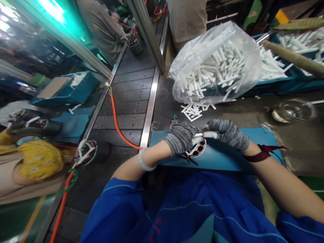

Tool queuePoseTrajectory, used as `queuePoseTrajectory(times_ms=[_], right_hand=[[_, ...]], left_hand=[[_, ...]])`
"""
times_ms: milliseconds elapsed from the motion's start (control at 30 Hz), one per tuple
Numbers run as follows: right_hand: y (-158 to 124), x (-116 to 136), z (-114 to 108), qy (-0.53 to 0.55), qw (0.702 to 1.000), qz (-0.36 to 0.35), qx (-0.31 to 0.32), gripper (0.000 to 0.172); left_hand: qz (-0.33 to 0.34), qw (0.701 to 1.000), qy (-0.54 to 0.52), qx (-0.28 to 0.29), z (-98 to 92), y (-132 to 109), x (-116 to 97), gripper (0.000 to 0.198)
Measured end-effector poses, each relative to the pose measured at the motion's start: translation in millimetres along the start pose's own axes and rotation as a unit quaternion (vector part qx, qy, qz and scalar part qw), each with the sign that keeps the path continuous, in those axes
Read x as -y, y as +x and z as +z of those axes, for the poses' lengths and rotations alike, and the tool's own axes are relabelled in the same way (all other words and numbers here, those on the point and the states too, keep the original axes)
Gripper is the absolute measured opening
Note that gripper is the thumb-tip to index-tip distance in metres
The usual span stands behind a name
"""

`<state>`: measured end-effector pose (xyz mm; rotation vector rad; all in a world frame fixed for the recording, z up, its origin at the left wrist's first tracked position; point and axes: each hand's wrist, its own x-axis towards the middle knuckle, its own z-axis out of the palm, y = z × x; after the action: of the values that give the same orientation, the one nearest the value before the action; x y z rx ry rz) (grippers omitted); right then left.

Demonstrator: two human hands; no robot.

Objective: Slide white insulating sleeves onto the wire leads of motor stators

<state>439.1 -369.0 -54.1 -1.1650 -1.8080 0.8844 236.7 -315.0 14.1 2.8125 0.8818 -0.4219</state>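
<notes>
A round wound motor part (198, 149) with copper-coloured windings and white sleeves rests on a blue mat (227, 158) in front of me. My left hand (180, 137), in a grey knitted glove, lies over the part's left side, its fingers closed around a white sleeve (198, 135). From the right, my right hand (225, 134), gloved too, pinches at that sleeve's right end with its thumb and fingertips. The two hands nearly touch above the part. The wires between the fingers are too small to make out.
A clear bag of white tubes (217, 71) stands behind the mat, with loose tubes (192, 112) before it. A glass dish (295, 110) is at the right. Leftward run a slatted conveyor (118, 121) and an orange hose (117, 126). A co-worker's yellow sleeve (40, 159) is beyond.
</notes>
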Motion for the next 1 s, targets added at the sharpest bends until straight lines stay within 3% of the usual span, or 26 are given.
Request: queuePoseTrajectory(times_ms=[100,167,233,333,433,533,667,800,900,1000], right_hand=[[-10,1,-1,0.033,0.999,0.043,0.0,0.036],[-17,-2,0,0.029,0.997,0.074,0.009,0.048],[-21,-7,1,-0.006,0.996,0.087,0.027,0.059],[-19,-18,1,-0.094,0.992,0.068,0.056,0.063],[-5,-23,-3,-0.16,0.983,0.053,0.075,0.058],[15,-22,-3,-0.231,0.969,0.029,0.084,0.046],[37,-25,14,-0.402,0.912,-0.008,0.083,0.036],[43,-32,28,-0.485,0.868,0.014,0.104,0.036],[42,-36,28,-0.47,0.877,0.009,0.097,0.034],[37,-40,28,-0.379,0.924,0.008,0.051,0.029]], left_hand=[[0.041,0.998,-0.046,-0.035,-9.2,-17,14,0.053],[0.085,0.99,-0.081,-0.074,-3.2,-35,33,0.076],[0.126,0.981,-0.098,-0.105,14.5,-51,53,0.1],[0.13,0.97,-0.047,-0.199,51.2,-66,69,0.081],[0.11,0.953,0.006,-0.283,79.7,-69,59,0.076],[0.052,0.948,0.022,-0.313,90.0,-64,36,0.085],[-0.043,0.942,0.003,-0.332,80.0,-57,8,0.092],[-0.088,0.922,0.019,-0.377,69.1,-71,-6,0.087],[-0.114,0.898,0.068,-0.419,78.4,-91,-11,0.064],[-0.128,0.882,0.087,-0.446,95.4,-106,-14,0.049]])
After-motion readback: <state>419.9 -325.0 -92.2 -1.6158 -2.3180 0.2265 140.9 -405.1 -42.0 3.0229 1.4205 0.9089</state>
